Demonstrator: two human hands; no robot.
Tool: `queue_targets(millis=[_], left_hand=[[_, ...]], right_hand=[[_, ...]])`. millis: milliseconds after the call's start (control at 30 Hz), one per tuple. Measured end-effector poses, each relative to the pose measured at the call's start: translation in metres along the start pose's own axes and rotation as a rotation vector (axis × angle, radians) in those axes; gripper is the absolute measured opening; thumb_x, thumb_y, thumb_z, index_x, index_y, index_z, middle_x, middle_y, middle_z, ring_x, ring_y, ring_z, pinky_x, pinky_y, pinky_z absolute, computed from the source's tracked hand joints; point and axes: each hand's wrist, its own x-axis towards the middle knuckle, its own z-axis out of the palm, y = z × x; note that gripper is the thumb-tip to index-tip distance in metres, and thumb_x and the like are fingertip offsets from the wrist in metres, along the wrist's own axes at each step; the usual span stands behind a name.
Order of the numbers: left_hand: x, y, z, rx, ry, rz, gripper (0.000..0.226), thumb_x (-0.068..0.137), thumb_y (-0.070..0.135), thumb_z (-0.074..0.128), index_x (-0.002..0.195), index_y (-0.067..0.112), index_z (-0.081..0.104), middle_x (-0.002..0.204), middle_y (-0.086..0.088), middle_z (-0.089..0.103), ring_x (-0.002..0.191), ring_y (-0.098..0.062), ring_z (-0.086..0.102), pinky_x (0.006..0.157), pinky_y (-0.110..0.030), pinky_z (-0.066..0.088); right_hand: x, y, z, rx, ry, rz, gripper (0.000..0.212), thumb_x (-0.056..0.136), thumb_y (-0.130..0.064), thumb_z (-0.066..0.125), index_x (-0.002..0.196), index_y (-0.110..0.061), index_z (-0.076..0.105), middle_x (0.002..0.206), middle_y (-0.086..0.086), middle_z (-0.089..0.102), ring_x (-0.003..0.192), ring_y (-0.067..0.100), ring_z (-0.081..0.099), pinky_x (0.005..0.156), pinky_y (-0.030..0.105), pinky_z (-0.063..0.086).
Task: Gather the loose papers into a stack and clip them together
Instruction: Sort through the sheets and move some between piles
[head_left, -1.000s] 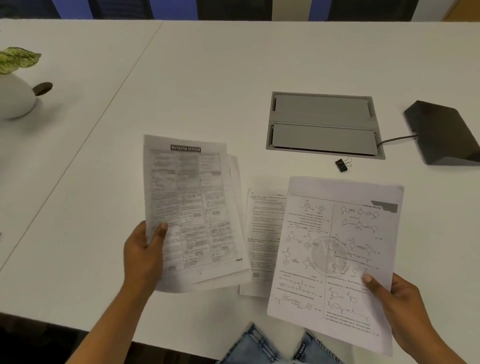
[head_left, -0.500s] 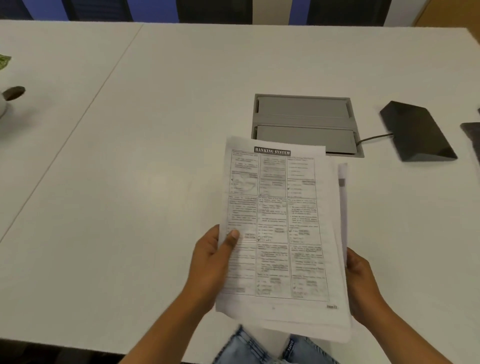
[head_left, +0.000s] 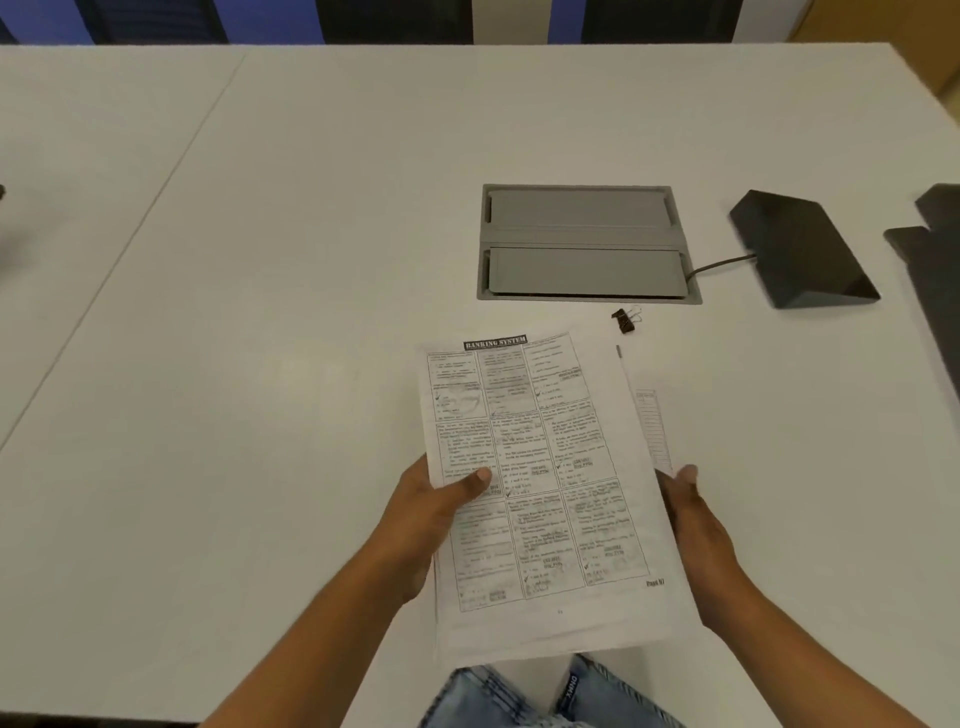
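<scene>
Since half a second ago the binder clip (head_left: 625, 320) has come back into sight, lying on the white counter (head_left: 311, 260) at one o'clock from the paper stack (head_left: 540, 493). Left hand (head_left: 431, 525) grips the stack's left edge, thumb on the "Banking System" sheet; right hand (head_left: 696, 535) holds the right edge, fingers hidden underneath. Lower sheets jut out along the right side. A grey cable hatch (head_left: 584, 244) sits at twelve o'clock beyond the clip.

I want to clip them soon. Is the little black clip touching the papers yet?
Apart. The head view shows bare white table between the binder clip and the top edge of the paper stack.
</scene>
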Motion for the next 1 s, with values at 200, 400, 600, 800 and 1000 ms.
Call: queue_targets(millis=[200,400,600,800,1000], left_hand=[[0.004,-0.003,0.008,-0.007,0.094,0.239,0.033,0.085,0.006,0.073,0.117,0.014,0.069,0.109,0.000,0.077,0.100,-0.020,0.074,0.082,-0.036,0.061],[0.009,-0.008,0.013,0.246,0.153,0.492,0.035,0.083,0.007,0.076,0.104,0.033,0.068,0.096,0.025,0.074,0.095,0.002,0.068,0.075,-0.017,0.056],[0.015,-0.013,0.014,0.326,0.121,0.481,0.032,0.090,0.016,0.070,0.110,0.041,0.064,0.097,0.028,0.072,0.098,-0.002,0.068,0.082,-0.024,0.059],[0.011,0.006,0.010,0.102,0.150,0.417,0.012,0.089,0.016,0.068,0.097,0.025,0.072,0.091,0.006,0.079,0.089,-0.017,0.076,0.068,-0.027,0.061],[0.003,0.017,0.005,-0.047,0.131,0.320,0.030,0.086,0.019,0.071,0.116,0.019,0.067,0.108,-0.002,0.077,0.098,-0.024,0.075,0.079,-0.044,0.061]], right_hand=[[0.015,-0.005,-0.007,-0.085,-0.061,-0.245,0.026,0.085,-0.015,0.065,0.109,-0.020,0.071,0.109,-0.005,0.076,0.106,0.015,0.070,0.083,0.021,0.056],[0.018,-0.013,0.004,-0.232,0.023,-0.344,0.036,0.083,-0.004,0.073,0.096,-0.037,0.066,0.090,-0.025,0.074,0.087,-0.005,0.069,0.074,0.017,0.057],[0.021,-0.006,0.007,-0.228,-0.003,-0.383,0.047,0.082,0.000,0.073,0.101,-0.042,0.063,0.093,-0.025,0.073,0.092,-0.004,0.068,0.072,0.017,0.056],[0.019,-0.008,-0.007,-0.257,-0.076,-0.298,0.032,0.083,-0.045,0.063,0.111,-0.030,0.067,0.108,-0.013,0.075,0.102,0.008,0.070,0.080,0.018,0.055],[0.015,-0.001,-0.004,-0.198,-0.059,-0.271,0.035,0.089,-0.041,0.053,0.110,-0.019,0.069,0.104,-0.005,0.077,0.098,0.015,0.073,0.085,0.029,0.058]])
